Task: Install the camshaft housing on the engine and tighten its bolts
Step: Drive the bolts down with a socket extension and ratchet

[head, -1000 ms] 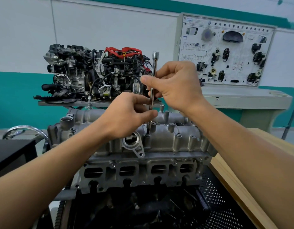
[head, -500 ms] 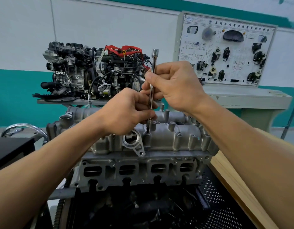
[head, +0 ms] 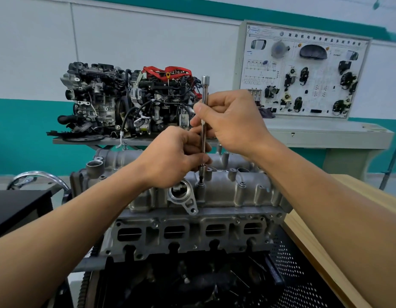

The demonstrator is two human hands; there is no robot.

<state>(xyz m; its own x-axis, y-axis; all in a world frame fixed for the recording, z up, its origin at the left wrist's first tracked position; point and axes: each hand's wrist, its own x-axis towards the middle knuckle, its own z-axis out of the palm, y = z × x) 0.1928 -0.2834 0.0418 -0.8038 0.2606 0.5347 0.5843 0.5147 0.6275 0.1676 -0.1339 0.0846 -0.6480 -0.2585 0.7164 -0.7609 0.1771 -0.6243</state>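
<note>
The grey cast camshaft housing (head: pixel 234 192) sits on top of the engine's cylinder head (head: pixel 192 234) in the middle of the view. A long chrome extension bar (head: pixel 204 94) stands upright with its lower tip on a bolt (head: pixel 201 182) at the housing's near edge. My right hand (head: pixel 232 121) grips the middle of the bar with thumb and fingers. Just below it, my left hand (head: pixel 172 158) pinches the bar's lower end above the bolt. Several other bolt bosses stand along the housing to the right.
A second complete engine (head: pixel 125 101) with red parts sits on a stand behind. A white training panel (head: pixel 303 72) stands at the back right. A wooden bench edge (head: pixel 339 252) runs along the right, a black perforated tray (head: pixel 303 276) lies below the engine, and a dark surface (head: pixel 17 210) is at left.
My right hand's fingers have shifted round the bar, as in turning it. The bar stays upright on the same bolt and my left hand keeps its pinch low on it.
</note>
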